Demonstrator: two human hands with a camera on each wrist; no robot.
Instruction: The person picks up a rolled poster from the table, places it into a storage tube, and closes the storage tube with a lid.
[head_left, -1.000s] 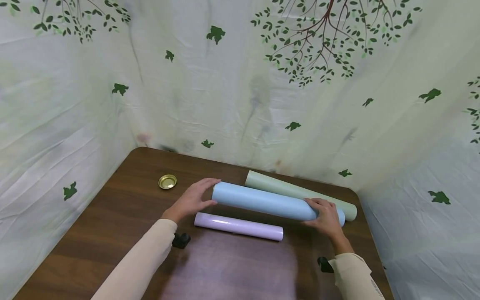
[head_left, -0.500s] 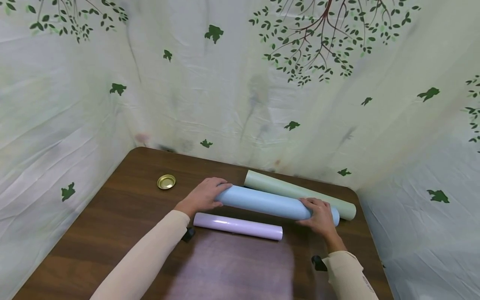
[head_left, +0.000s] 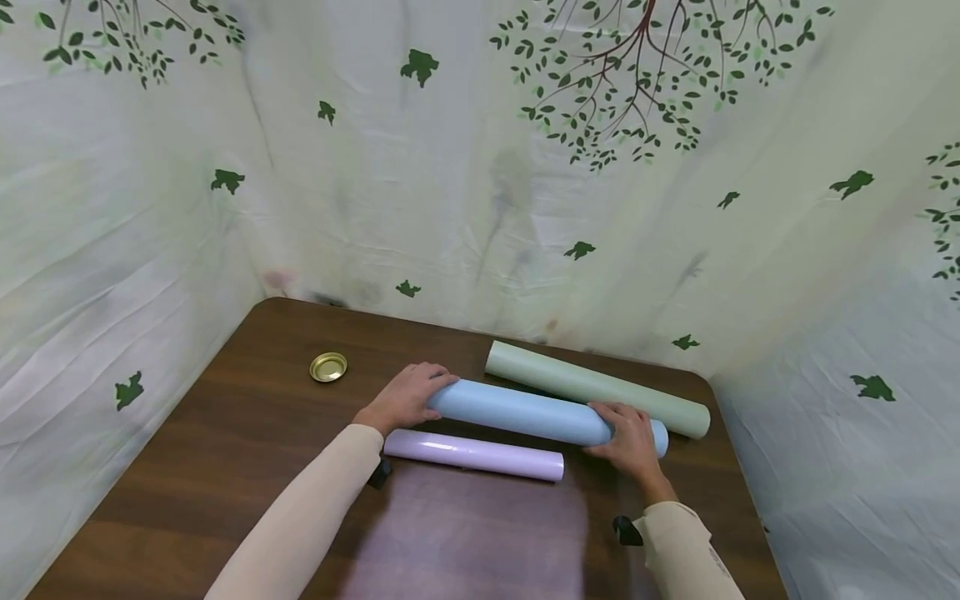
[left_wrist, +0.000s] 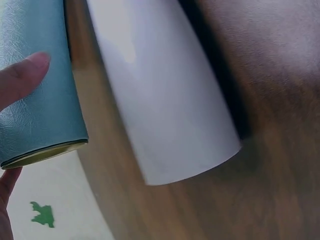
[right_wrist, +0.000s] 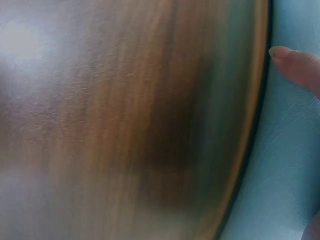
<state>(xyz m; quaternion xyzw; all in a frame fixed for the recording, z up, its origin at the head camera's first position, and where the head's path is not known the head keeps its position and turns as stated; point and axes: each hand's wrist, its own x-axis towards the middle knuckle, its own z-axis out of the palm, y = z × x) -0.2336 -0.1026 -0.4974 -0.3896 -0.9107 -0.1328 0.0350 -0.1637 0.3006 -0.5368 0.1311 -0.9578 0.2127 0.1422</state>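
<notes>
At the left, a little gold dish (head_left: 328, 367) sits on the brown table (head_left: 187, 442), away from both hands. Next comes the left hand (head_left: 408, 398), bent round the left end of the blue roll (head_left: 525, 414), with its thumb on the near side. The blue roll is in the middle, between the purple roll (head_left: 480, 455) in front and the green roll (head_left: 592, 383) behind. Near its right end, the right hand (head_left: 628, 437) holds it too, fingers over the top. (It looks round and smooth, so it might roll away if let go too soon.) I think it is best for both hands to move together, with a soft, even squeeze, so neither end dips or bumps the other rolls.

The left wrist view shows what the head view hides: the blue roll's left end looks hollow, with a yellowish inside. The left thumb (left_wrist: 27, 77) lies on its side. The right wrist view shows a fingertip (right_wrist: 282, 54) up close on the blue roll, but I cannot tell if the roll touches the table. Only the head view shows the gold dish.
</notes>
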